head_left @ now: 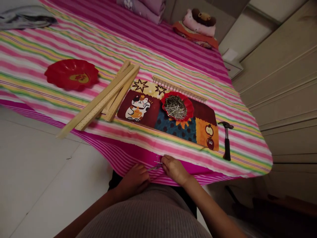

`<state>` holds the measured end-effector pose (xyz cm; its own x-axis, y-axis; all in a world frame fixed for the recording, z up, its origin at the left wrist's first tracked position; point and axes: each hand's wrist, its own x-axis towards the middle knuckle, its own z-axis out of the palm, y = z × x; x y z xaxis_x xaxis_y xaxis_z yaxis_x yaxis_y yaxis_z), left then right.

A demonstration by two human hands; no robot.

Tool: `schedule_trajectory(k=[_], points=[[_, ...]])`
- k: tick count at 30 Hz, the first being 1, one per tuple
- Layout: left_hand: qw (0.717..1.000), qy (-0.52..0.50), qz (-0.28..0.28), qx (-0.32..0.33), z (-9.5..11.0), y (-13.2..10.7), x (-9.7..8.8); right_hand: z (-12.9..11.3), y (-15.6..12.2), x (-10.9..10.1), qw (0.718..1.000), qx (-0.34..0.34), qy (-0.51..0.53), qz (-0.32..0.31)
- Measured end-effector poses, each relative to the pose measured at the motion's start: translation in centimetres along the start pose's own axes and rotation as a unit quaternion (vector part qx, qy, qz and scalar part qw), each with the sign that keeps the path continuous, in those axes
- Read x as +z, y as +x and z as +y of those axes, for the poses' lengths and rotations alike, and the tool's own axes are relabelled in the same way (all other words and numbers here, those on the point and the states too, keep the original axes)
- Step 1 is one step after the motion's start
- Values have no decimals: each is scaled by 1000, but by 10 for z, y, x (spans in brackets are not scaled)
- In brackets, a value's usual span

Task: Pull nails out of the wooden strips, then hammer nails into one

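Both my hands are low, at the bed's near edge, close together. My left hand (135, 180) is curled and holds several thin metal nails (155, 167) that stick out toward the right. My right hand (174, 169) is closed in a pinch on a few nails (158, 161) between the two hands. Farther up on the striped bedsheet (44, 56), a small red dish (176, 106) full of nails rests on a colourful cartoon mat (173, 125). A wooden strip with a row of nails (178, 88) lies behind the mat.
Several wooden slats (104, 99) lie left of the mat, overhanging the bed edge. An empty red dish (71, 74) sits at the left. A black hammer (226, 140) lies at the right. Folded bedding and a plush toy (201, 21) are at the back.
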<state>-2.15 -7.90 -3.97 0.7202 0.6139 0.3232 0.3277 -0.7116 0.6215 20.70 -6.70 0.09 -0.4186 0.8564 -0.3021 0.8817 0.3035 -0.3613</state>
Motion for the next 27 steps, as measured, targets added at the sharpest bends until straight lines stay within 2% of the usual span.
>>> schedule_trajectory(k=[3, 8, 14, 17, 20, 23, 27], points=[[1000, 9, -6, 4, -1, -1, 0, -5, 8, -1, 999, -8, 29, 10], [1000, 14, -13, -3, -3, -3, 2, -4, 15, 3, 992, 29, 104, 60], [1000, 24, 2, 5, -4, -4, 3, -8, 12, 4, 987, -46, 152, 1], [1000, 26, 1, 5, -4, -4, 2, -14, 12, 0, 991, -71, 115, -26], [999, 35, -7, 4, -4, -4, 2, -21, 17, -3, 993, -95, 21, -65], [999, 41, -19, 4, -4, -4, 1, -30, 24, -2, 990, -87, -53, -96], [998, 67, -16, 5, -3, -2, 2, -42, 30, 5, 991, -63, -55, -106]])
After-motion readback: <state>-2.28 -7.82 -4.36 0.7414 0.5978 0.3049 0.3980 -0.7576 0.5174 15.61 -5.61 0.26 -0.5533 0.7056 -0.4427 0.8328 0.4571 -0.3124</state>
